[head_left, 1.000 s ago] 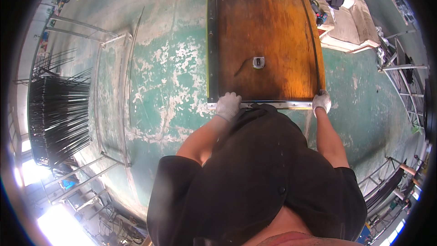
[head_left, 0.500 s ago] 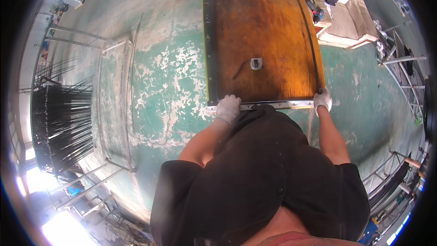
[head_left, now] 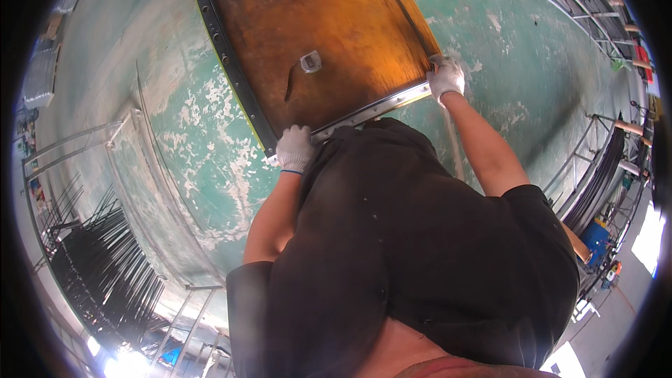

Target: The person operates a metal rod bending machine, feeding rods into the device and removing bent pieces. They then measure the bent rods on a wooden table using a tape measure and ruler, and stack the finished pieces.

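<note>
Though wide, board (head_left: 343, 24) against right hand (head_left: 446, 78)

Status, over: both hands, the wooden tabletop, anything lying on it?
Left gloved hand curled on near left corner; right gloved hand curled on near right corner. Brown wooden tabletop, metal strip along near edge. Tape measure lying on top.

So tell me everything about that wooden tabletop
The wooden tabletop looks worn, orange-brown with dark stains. A dark strip dotted with holes or fasteners lines its left side, with a yellow edge outside; a silvery strip runs along the near edge. It lies slanted in view, its far end cut off. A tape measure lies on top. The gloved left hand touches the near-left corner, the gloved right hand the near-right one. Dark clothing hides part of the near edge.
</note>
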Motion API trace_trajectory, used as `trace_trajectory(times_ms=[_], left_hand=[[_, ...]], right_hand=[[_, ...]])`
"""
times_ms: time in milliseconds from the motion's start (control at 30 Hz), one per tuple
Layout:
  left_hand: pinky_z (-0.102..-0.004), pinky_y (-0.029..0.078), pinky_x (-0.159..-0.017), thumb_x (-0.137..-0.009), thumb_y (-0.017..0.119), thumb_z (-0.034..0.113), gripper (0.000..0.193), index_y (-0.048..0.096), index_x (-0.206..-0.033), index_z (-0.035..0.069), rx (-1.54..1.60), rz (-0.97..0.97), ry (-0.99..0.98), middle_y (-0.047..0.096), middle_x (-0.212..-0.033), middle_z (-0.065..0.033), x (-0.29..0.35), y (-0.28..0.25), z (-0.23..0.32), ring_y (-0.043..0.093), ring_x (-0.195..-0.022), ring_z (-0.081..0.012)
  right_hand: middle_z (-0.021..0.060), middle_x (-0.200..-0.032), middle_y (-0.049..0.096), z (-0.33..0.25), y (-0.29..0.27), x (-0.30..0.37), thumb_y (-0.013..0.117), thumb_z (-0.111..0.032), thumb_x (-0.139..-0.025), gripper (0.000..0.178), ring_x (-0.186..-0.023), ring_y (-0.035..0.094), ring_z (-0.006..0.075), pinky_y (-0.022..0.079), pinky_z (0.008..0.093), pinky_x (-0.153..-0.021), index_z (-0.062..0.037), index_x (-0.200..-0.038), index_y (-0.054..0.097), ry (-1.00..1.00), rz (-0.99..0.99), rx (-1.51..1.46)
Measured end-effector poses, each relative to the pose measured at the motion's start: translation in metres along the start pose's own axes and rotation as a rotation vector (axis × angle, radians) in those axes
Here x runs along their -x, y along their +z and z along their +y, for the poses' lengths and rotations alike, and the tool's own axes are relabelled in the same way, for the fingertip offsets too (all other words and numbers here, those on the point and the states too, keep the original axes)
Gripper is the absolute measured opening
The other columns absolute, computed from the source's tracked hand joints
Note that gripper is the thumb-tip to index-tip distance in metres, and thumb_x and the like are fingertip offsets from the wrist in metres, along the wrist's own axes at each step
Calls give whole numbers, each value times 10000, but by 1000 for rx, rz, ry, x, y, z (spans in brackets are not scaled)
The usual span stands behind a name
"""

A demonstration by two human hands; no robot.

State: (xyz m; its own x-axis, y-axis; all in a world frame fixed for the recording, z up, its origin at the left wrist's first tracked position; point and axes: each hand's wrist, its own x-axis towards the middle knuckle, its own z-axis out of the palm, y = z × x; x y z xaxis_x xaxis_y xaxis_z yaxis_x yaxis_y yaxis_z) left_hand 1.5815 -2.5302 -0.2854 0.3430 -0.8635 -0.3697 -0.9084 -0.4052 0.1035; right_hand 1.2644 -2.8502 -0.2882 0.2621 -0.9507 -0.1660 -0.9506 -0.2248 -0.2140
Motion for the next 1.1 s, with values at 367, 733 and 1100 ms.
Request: trace_trajectory(times_ms=[367,733,1100], left_hand=[[-471,637,-891,-951,692,268,185,781,-1074,160,2,-100,-25,721,-1124,-93,-3,-2,1,720,-1114,-306],[-479,631,-919,-932,711,282,244,789,-1117,144,43,-82,-34,736,-1116,-134,2,-6,-1,732,-1118,-335],[-394,591,-890,-990,729,339,340,747,-1039,3,1068,-41,-40,780,-998,-137,-39,-115,47,756,-923,-274]], right_hand=[[83,-1140,737,-12,30,58,900,-241,-723,430,-1166,673,350,526,524,-1055,-133,-1112,749,-723,102,-136],[170,-1211,779,-12,15,14,776,-271,-934,501,-1223,700,361,536,470,-1107,-133,-1408,699,-9,191,115],[30,-854,711,-3,-96,-18,768,-108,-826,265,-751,652,120,533,310,-690,31,-1050,773,94,-307,-994]])
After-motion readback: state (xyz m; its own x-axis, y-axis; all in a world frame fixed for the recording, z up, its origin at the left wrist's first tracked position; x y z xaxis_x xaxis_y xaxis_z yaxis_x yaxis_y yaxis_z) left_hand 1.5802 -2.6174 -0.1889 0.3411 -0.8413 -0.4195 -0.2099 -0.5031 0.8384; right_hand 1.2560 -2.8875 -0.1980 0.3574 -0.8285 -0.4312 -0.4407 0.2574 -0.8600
